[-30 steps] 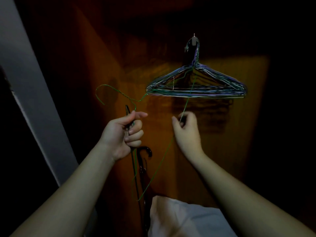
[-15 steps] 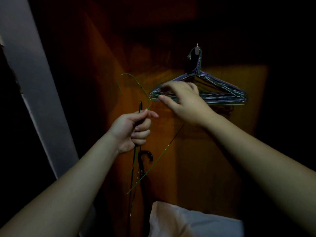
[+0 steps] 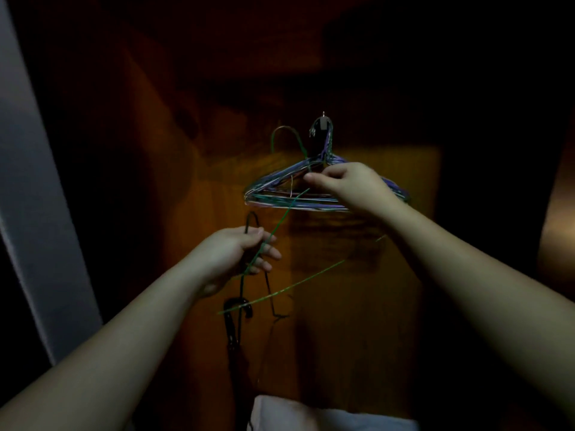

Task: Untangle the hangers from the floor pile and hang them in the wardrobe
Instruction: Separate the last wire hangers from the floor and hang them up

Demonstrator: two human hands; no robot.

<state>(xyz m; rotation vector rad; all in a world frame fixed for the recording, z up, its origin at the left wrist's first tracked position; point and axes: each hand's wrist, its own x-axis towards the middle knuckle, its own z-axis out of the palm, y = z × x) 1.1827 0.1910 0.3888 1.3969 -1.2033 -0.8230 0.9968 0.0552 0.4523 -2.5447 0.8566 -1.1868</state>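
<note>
A bunch of several thin wire hangers (image 3: 270, 195) hangs from a small metal hook (image 3: 323, 121) on the wooden wardrobe wall. My right hand (image 3: 351, 185) pinches a green wire hanger (image 3: 295, 286) near its neck, right in front of the bunch. The green hanger's hook (image 3: 284, 135) stands just left of the metal hook, and its frame slants down to the left. My left hand (image 3: 239, 253) is lower and to the left, gripping a black wire hanger (image 3: 251, 220) whose frame hangs below the hand. The green wire crosses in front of the left fingers.
A black curved handle, perhaps an umbrella's (image 3: 235, 309), leans against the wardrobe's back wall (image 3: 357, 321) below my left hand. A white cloth (image 3: 311, 415) lies at the bottom edge. At the left a grey door edge (image 3: 34, 228) slants. The surroundings are very dark.
My right hand has taken the green hanger by its neck, and the hanger's hook has moved right and up to beside the metal hook. The left hand keeps the black hanger.
</note>
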